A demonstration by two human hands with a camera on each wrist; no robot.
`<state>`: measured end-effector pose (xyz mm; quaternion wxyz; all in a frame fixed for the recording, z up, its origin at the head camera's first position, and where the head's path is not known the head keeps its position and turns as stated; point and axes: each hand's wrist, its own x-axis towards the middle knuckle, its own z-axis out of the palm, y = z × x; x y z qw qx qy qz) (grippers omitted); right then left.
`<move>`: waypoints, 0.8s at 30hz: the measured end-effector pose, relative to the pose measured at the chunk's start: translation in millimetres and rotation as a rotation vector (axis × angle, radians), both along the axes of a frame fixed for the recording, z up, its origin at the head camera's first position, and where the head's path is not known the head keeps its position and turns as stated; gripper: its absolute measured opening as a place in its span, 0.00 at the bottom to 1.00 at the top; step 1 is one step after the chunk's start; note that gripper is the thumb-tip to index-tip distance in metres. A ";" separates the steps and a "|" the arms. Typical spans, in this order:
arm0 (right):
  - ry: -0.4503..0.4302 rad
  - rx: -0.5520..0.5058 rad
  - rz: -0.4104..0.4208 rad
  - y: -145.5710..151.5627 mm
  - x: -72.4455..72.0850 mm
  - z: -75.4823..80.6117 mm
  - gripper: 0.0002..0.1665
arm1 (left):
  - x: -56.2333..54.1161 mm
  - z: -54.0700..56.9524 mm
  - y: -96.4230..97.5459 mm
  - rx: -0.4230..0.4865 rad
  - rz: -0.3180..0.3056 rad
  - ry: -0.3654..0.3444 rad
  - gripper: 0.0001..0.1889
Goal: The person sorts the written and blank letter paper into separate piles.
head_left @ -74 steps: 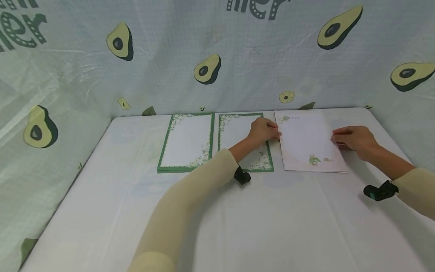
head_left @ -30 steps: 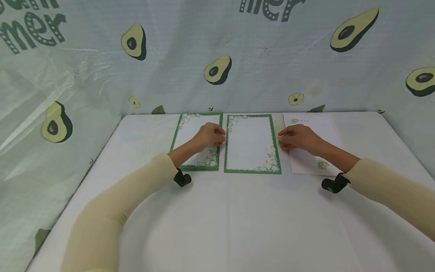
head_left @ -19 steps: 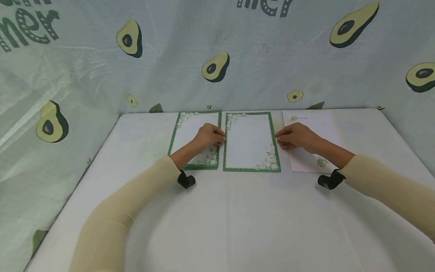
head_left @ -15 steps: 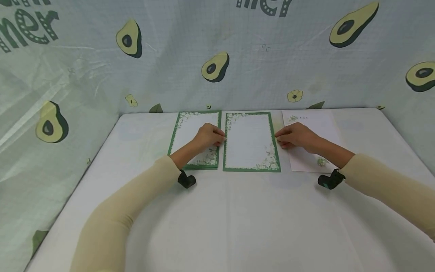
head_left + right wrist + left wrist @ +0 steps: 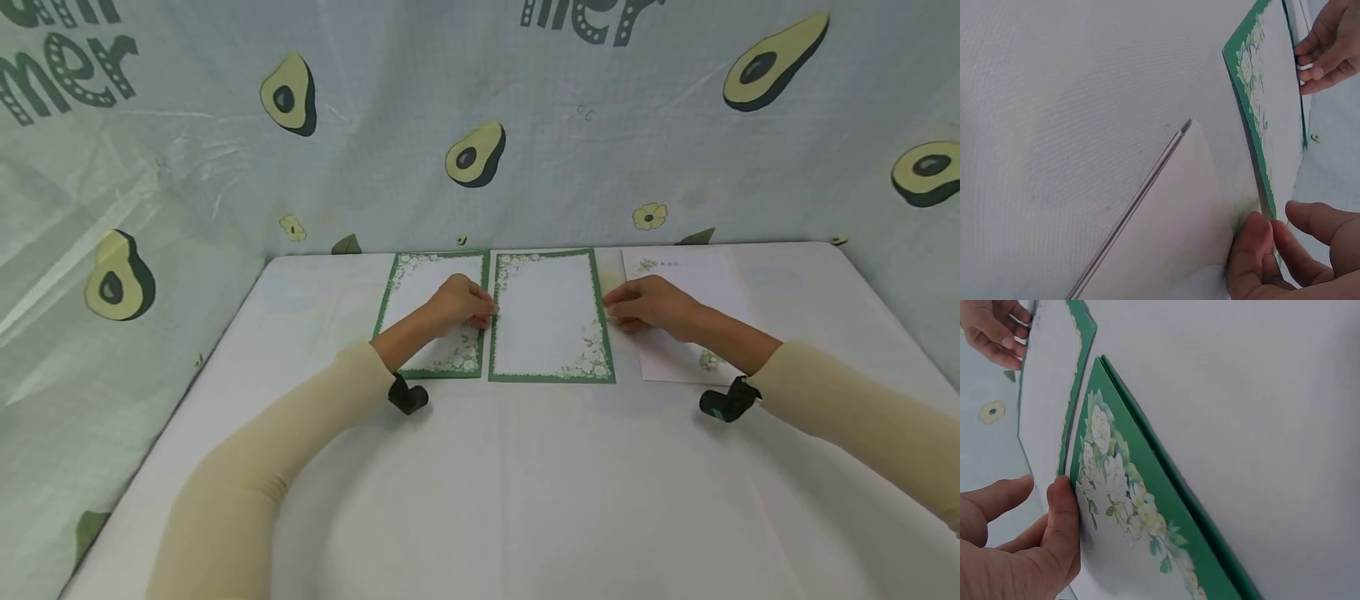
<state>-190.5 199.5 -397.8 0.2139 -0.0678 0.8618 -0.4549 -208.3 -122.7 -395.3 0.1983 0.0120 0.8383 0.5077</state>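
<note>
A sheet of paper with a green floral border lies in the middle of the row at the table's back. My left hand reaches over a stack of similar green-bordered sheets and touches the middle sheet's left edge. In the left wrist view its thumb stands apart from the fingers. Opposite it, my right hand holds the right edge, thumb and curled fingers close together there. That forearm partly hides a pale pink stack of paper with small green prints.
A white cloth covers the table, which runs back to an avocado-printed curtain. Black wrist cameras hang below both wrists. The left stack shows more than one layer at its edge.
Both hands have moved left from the pink paper to the middle green-bordered sheet. Since half a second ago that sheet has shifted slightly left, closer to the left stack.
</note>
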 end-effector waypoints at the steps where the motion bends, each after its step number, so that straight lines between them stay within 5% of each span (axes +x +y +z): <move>1: 0.002 0.002 0.001 -0.5 0.3 0.8 0.26 | -0.5 0.6 0.4 0.001 0.001 -0.001 0.13; 10: 0.022 -0.018 0.015 -2.4 3.0 3.2 0.28 | 0.9 3.0 2.5 0.041 0.010 -0.006 0.14; 18: 0.075 -0.141 -0.066 -5.3 6.7 2.3 0.27 | 10.1 2.4 11.0 0.119 -0.012 0.147 0.15; 24: 0.146 -0.149 -0.138 -7.3 9.3 2.2 0.25 | 13.8 -2.0 18.8 0.167 0.035 0.209 0.13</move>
